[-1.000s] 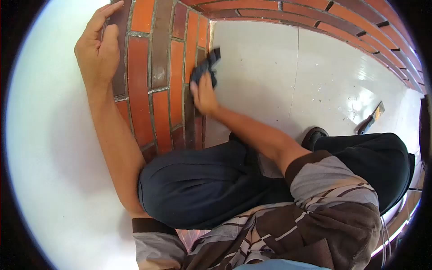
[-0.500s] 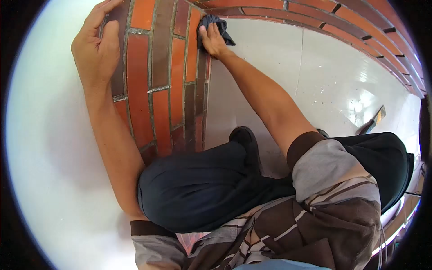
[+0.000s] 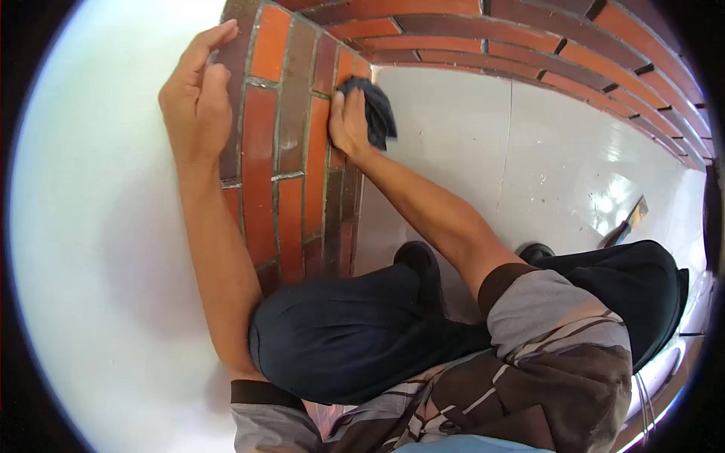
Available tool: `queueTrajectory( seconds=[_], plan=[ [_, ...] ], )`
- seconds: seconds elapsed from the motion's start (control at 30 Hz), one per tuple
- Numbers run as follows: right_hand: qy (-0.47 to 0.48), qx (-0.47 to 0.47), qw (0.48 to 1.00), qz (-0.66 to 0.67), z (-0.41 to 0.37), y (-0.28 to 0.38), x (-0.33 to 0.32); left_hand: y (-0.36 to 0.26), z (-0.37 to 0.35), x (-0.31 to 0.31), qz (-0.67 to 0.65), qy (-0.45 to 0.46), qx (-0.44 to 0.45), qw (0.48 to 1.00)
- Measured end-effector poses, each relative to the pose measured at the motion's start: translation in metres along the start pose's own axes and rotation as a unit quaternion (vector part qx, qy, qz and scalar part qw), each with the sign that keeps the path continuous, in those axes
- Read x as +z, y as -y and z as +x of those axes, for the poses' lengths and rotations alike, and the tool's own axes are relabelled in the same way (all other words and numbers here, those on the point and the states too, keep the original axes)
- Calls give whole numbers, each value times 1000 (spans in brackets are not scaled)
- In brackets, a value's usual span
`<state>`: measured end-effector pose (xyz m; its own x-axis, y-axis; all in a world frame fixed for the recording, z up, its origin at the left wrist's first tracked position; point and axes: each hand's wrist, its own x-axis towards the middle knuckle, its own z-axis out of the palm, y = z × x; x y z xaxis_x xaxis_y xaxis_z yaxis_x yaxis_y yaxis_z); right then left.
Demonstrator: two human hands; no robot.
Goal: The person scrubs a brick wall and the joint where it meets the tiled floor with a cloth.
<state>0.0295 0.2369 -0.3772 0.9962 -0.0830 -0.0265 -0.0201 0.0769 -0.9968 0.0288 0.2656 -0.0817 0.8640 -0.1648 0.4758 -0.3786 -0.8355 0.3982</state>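
Note:
My right hand (image 3: 350,127) presses a dark crumpled cloth (image 3: 380,113) against the lower part of the brick wall (image 3: 259,166), close to the corner where it meets the floor and a second brick wall. The cloth bunches out beyond my fingers on the floor side. At the wall's outer edge rests my left hand (image 3: 198,106), its fingers loosely bent and the thumb apart from them. Nothing shows in that hand. Part of its contact with the bricks is hidden.
A scraper (image 3: 627,223) with a dark handle lies on the pale floor (image 3: 445,113) at the right, amid small specks. The second brick wall (image 3: 521,41) runs along the far side. My bent knees and dark shoes are close below my arms.
My right hand and the cloth have slid along the wall's lower bricks, away from the corner and towards me. The whole view has shifted slightly; my left hand stays at the wall's edge.

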Motion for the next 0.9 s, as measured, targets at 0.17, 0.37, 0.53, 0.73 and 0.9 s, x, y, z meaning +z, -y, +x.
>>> queueTrajectory(
  seconds=[0.17, 0.37, 0.53, 0.73, 0.9],
  plan=[
    [6, -278, 960, 13, 16, 111, -3, -6, 1, -1, -38, 5, -19, 999],
    [139, -397, 907, 34, -39, 105, -17, -3, 4, -2, -95, 10, 2, 995],
    [330, -321, 887, 28, -77, 98, -34, 1, 4, 0, -124, 1, -2, 992],
    [65, -307, 949, -13, 66, 119, -9, -5, 4, -3, -102, 27, -13, 994],
    [91, -395, 907, -111, -47, 94, -13, -5, 5, -2, -109, 7, -17, 994]
  ],
)
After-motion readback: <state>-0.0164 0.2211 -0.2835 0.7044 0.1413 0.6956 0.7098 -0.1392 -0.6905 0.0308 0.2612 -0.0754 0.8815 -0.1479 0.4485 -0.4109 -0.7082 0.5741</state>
